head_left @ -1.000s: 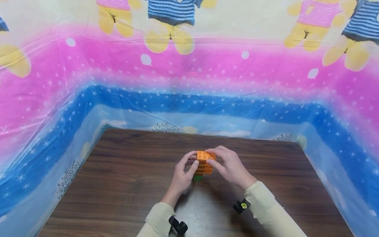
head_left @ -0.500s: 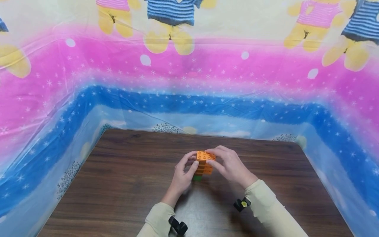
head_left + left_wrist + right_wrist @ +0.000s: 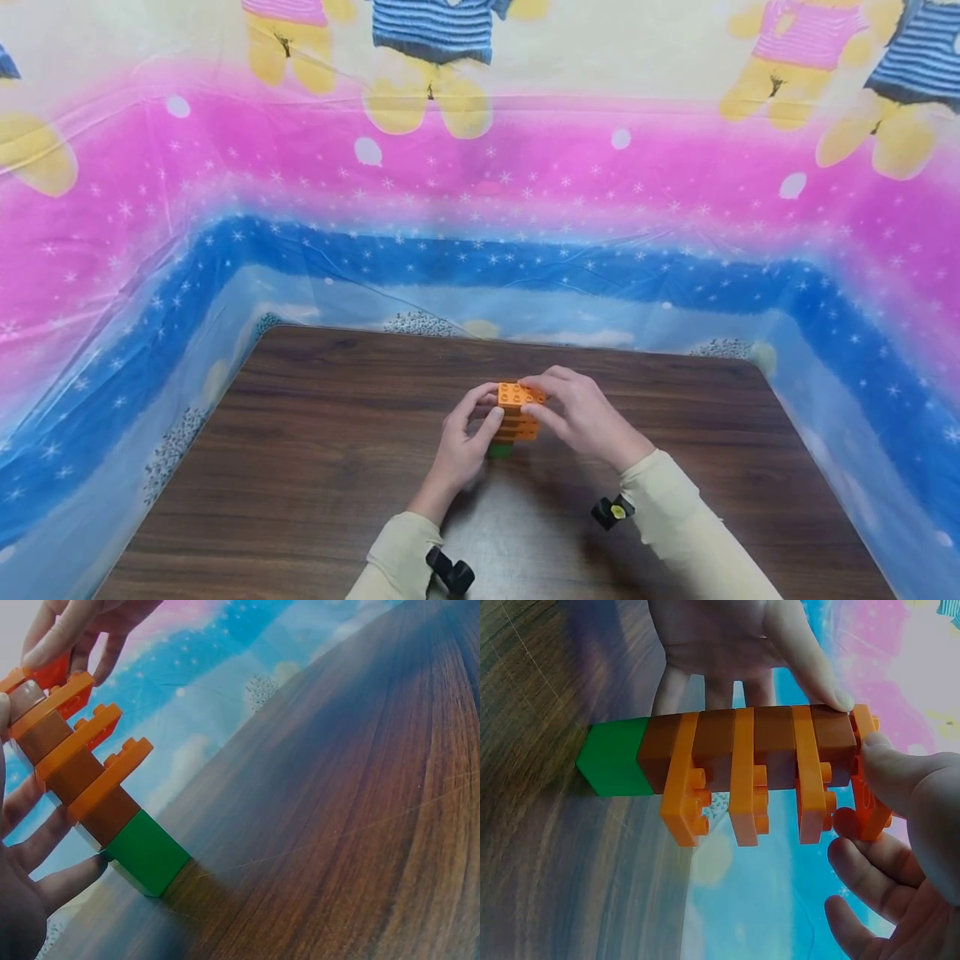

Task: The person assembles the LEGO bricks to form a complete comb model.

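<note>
A tower of toy building bricks stands upright on the table. Its base is a green brick (image 3: 148, 855), with brown bricks (image 3: 713, 750) and thin orange plates (image 3: 743, 787) alternating above it. The plates jut out to one side, studs upward. My left hand (image 3: 463, 442) grips the upper tower from the left, thumb against the highest brown brick and fingers along the far side. With thumb and fingers, my right hand (image 3: 592, 421) pinches the jutting end of the top orange plate (image 3: 514, 392). How firmly that plate sits on the brown brick cannot be told.
The dark wood-grain table (image 3: 315, 467) extends around the tower. A printed cloth (image 3: 480, 183) in pink and blue hangs behind and along both sides. Black wrist cameras (image 3: 450, 572) sit on both sleeves.
My right wrist and sleeve have shifted up very slightly. Both hands keep their hold, and the brick tower stays where it was.
</note>
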### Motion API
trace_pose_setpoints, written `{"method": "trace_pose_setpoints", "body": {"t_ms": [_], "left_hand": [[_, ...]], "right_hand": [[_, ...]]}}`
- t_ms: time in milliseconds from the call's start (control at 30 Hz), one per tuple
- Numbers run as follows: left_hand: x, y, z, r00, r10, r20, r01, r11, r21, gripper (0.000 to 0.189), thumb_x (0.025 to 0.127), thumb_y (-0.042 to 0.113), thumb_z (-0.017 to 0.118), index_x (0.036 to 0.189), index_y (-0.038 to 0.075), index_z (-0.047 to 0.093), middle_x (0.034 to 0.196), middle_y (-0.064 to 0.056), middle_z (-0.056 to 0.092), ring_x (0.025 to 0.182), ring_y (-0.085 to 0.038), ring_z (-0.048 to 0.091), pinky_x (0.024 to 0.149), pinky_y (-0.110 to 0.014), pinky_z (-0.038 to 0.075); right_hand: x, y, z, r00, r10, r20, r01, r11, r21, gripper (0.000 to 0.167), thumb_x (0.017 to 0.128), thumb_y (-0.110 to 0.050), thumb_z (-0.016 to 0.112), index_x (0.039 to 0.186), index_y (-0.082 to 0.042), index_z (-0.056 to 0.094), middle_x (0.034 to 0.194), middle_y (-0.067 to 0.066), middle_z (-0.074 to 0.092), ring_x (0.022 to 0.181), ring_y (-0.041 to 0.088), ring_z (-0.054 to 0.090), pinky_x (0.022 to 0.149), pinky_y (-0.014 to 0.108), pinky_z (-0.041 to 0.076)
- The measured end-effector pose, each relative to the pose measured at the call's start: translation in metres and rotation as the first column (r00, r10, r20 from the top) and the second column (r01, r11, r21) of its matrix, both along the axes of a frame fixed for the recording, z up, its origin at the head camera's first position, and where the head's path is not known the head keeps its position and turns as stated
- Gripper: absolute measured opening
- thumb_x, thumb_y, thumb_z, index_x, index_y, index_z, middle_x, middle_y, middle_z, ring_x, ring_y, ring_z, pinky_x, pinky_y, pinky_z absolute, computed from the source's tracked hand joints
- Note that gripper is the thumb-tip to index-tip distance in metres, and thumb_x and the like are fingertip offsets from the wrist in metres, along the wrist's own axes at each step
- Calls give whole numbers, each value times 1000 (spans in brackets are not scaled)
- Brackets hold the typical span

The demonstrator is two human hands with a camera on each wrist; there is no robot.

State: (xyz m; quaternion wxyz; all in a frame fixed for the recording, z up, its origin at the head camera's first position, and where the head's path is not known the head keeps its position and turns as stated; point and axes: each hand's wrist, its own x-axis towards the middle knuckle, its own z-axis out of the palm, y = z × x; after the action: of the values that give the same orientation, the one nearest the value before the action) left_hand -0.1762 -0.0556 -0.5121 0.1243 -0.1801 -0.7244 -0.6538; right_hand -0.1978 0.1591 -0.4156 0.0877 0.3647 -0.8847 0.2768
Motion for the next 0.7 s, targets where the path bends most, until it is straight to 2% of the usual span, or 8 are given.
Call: {"method": "trace_pose_setpoints", "body": {"t_ms": [267, 533, 700], "left_hand": [[2, -1, 2, 999, -17, 38, 17, 1000, -6, 36, 109, 20, 59, 145, 22, 58, 126, -9, 67, 121, -30, 67, 106, -61, 48], [1, -2, 6, 996, -67, 54, 66, 997, 28, 45, 109, 18, 59, 152, 13, 51, 135, -8, 63, 128, -29, 62, 107, -59, 49], [1, -1, 11, 997, -57, 55, 55, 998, 35, 41, 109, 20, 60, 149, 14, 55, 135, -7, 63, 127, -29, 62, 105, -58, 51]], "right_hand": [[0, 1, -4, 1000, 2, 0, -2, 999, -39, 36, 100, -24, 75, 132, -8, 71, 110, 1, 70, 93, 11, 66, 77, 30, 58], [-1, 1, -8, 1000, -6, 2, 6, 998, -66, 36, 100, -24, 75, 132, -8, 71, 111, 1, 71, 95, 11, 66, 77, 32, 57], [0, 1, -9, 1000, -17, 18, 18, 997, -74, 37, 100, -24, 76, 132, -8, 71, 110, 1, 70, 94, 11, 66, 77, 32, 57]]}}
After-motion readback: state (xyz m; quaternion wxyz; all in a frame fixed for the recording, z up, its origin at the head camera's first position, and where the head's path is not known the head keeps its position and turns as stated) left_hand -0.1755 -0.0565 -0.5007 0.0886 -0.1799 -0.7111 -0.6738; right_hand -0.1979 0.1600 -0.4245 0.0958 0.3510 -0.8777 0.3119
